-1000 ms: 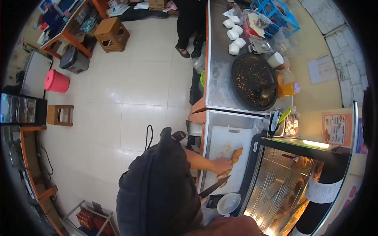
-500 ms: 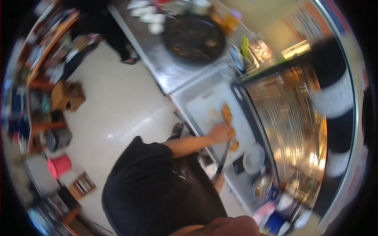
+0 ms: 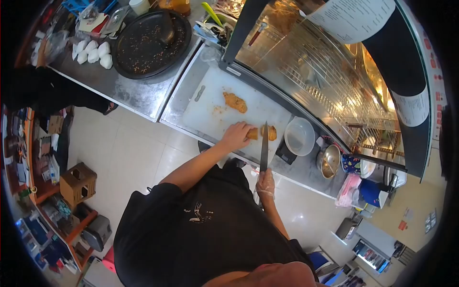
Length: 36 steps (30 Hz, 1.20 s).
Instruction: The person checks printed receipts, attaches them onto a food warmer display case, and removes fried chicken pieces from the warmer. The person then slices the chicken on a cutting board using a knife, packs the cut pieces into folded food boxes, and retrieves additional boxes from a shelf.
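Observation:
My left hand (image 3: 236,136) presses its fingers round one end of a breaded fried cutlet (image 3: 251,134) on a white cutting board (image 3: 196,117). In my right hand (image 3: 266,184), which wears a clear plastic glove, is the handle of a long knife (image 3: 264,152). The blade points away from me and lies between the held cutlet and a cut-off fried piece (image 3: 272,133) on its right. Farther up the board rests another breaded fried piece (image 3: 235,102), with crumbs beside it.
Right of the board stand a clear plastic tub (image 3: 300,136) and a metal bowl (image 3: 330,161). A glass display case (image 3: 296,62) with wire racks borders the far side. At the left are a round black pan (image 3: 150,45), several white bundles (image 3: 93,51) and another person (image 3: 48,91).
My view has turned, so the counter now runs from upper left to lower right. My left hand stays on the cutlet, and the knife stays in my right hand.

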### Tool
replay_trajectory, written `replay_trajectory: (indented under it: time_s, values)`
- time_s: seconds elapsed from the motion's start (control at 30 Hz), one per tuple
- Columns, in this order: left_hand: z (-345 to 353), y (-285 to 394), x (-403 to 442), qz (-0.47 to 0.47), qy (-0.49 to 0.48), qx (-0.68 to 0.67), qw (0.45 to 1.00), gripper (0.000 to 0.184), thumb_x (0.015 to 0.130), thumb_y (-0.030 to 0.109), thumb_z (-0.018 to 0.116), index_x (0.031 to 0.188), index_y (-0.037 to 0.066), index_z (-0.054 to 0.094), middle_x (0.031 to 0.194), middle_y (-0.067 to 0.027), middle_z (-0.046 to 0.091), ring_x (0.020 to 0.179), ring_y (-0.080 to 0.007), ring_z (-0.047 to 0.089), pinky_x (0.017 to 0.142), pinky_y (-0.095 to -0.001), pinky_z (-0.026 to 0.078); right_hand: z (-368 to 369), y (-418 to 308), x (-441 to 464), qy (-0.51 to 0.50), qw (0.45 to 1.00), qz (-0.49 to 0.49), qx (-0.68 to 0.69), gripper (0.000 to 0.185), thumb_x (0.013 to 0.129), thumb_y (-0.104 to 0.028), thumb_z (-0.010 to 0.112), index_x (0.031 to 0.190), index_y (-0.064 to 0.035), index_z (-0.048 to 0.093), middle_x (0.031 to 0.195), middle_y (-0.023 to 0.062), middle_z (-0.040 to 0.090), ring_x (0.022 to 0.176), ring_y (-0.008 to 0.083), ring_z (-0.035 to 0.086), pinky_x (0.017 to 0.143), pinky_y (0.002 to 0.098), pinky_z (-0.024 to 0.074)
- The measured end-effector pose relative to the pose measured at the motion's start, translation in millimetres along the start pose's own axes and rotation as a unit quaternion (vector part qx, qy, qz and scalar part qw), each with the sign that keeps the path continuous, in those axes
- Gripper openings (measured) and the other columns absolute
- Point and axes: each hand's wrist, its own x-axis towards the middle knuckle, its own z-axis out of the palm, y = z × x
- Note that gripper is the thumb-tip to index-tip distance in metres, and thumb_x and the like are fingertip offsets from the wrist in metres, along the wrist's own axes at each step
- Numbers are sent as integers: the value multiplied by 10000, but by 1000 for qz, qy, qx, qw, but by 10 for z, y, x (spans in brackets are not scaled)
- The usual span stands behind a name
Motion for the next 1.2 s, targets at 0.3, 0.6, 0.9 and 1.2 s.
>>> replay_trajectory:
  time_s: [0.3, 0.6, 0.9, 1.2]
  values:
    - [-90, 219, 561, 83, 73, -117, 987, 268, 839, 218, 661, 1060, 78, 603, 994, -133, 610, 951, -334, 590, 818, -426, 481, 182, -391, 472, 32, 996, -83, -18, 308, 934, -115, 488, 1194, 42, 439, 959, 326, 580, 871, 513, 589, 738, 565, 483]
    - [368, -9, 1205, 83, -47, -105, 990, 175, 934, 232, 536, 942, 81, 624, 927, -114, 646, 916, -334, 620, 788, -441, 499, 377, -444, 636, -34, 994, 18, -102, 380, 929, -128, 457, 1290, -36, 387, 1070, 319, 580, 933, 502, 615, 778, 566, 514]
    - [305, -147, 1480, 81, 24, -172, 981, 177, 938, 187, 543, 927, 19, 597, 884, -198, 634, 849, -408, 607, 733, -466, 482, 255, -628, 935, -37, 994, 6, -99, 407, 931, -147, 463, 1297, 23, 412, 978, 340, 619, 876, 506, 624, 754, 580, 500]
    - [92, 26, 1244, 86, -40, -193, 977, 216, 964, 217, 516, 941, 15, 588, 873, -177, 629, 832, -377, 605, 722, -427, 480, 381, -765, 695, -38, 998, 45, -26, 287, 930, -140, 470, 1188, -24, 419, 988, 314, 608, 909, 509, 617, 747, 583, 500]
